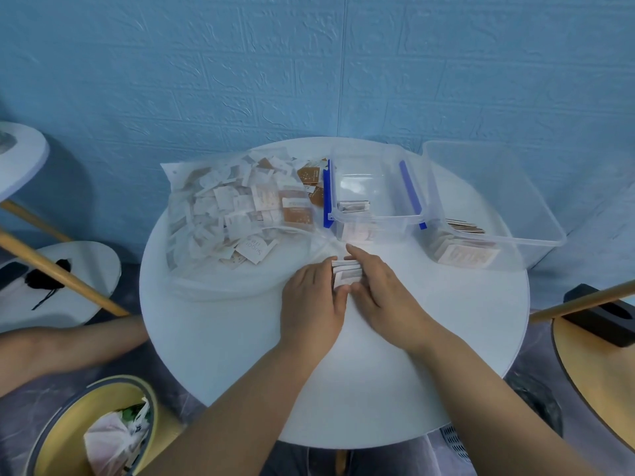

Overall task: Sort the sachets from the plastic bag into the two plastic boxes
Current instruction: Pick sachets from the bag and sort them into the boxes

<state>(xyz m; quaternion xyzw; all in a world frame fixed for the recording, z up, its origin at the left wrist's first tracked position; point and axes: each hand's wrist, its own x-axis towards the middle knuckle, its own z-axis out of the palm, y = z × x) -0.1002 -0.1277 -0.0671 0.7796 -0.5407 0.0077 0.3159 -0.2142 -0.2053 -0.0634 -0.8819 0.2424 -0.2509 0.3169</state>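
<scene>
A clear plastic bag [220, 207] full of white and brown sachets lies on the left of the round white table [240, 355]. A small clear box with blue clips [374, 187] holds a few sachets. To its right a larger clear box [498, 207] holds several more. My left hand [312, 304] and my right hand [381, 290] meet at the table's middle, pressed together on a small stack of white sachets [347, 274] held between them.
Loose brown sachets [309, 175] lie between bag and small box. A yellow bin [96, 431] with a bag inside stands at lower left. A wooden stool with a black object [604, 317] is at right. A white stool [58, 280] sits at left.
</scene>
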